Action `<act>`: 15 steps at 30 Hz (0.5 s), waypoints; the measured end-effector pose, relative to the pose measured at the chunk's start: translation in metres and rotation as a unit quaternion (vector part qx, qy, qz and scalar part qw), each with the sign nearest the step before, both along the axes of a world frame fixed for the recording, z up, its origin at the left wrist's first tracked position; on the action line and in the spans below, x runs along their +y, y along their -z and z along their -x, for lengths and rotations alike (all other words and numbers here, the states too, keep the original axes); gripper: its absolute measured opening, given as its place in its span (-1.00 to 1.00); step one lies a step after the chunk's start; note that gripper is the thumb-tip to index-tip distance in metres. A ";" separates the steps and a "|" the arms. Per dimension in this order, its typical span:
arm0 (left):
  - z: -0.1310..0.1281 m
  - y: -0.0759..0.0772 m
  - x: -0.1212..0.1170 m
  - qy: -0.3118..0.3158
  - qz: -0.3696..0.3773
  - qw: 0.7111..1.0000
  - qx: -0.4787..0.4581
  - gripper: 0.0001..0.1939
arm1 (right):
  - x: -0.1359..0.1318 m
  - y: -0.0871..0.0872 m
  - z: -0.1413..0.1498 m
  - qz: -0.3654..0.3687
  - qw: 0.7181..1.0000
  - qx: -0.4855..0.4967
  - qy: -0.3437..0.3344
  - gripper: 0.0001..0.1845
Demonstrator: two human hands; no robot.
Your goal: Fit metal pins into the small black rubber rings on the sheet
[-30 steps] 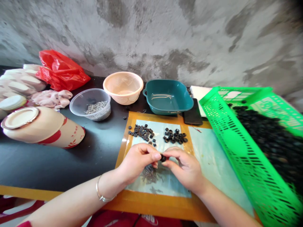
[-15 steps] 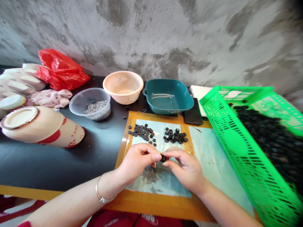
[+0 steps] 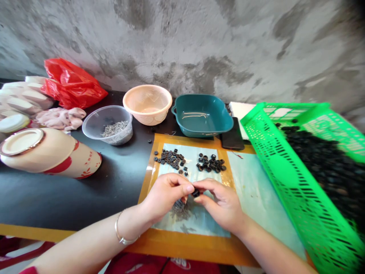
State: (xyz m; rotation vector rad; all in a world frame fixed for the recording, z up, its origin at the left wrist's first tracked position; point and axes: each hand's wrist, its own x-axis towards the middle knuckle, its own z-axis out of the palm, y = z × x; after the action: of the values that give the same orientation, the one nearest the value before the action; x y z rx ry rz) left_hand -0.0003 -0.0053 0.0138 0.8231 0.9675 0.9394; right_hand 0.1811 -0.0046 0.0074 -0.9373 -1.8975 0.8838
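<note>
On the black table (image 3: 119,201), green crate (image 3: 281,167) at right, heaped with black parts (image 3: 325,167). Tape-edged pale blue sheet (image 3: 207,219) left of it, teal basin (image 3: 201,121) just beyond. Left hand (image 3: 165,196) and right hand (image 3: 224,205) meet over the sheet, grey pins (image 3: 181,213) below. Smallest: one black piece (image 3: 196,193), pinched between both hands' fingertips.

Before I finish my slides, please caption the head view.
Left hand and right hand hold a small black part above a light-blue sheet.

A red plastic bag (image 3: 75,85) sits crumpled near the patchy grey wall (image 3: 182,42), behind a pale pink bundle (image 3: 61,118); nearer, a cream, red-patterned vessel (image 3: 57,152) occupies the dark desk (image 3: 114,194).
</note>
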 end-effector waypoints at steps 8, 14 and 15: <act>0.000 0.005 -0.002 0.009 0.022 0.998 -0.058 -0.74 | 0.000 0.003 -0.001 0.012 1.000 0.027 0.003 -0.77; -0.001 0.005 -0.002 0.015 0.038 0.997 -0.068 -0.73 | 0.001 0.002 -0.001 0.003 1.000 0.020 -0.010 -0.75; -0.001 0.005 -0.002 0.015 0.041 0.997 -0.071 -0.72 | 0.002 0.002 0.000 -0.002 1.000 0.016 -0.013 -0.74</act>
State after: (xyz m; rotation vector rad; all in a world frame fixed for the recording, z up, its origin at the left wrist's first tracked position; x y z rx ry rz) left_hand 0.0011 -0.0076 0.0089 0.6905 0.8634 0.9142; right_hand 0.1816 -0.0028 0.0057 -0.8920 -1.8873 0.9049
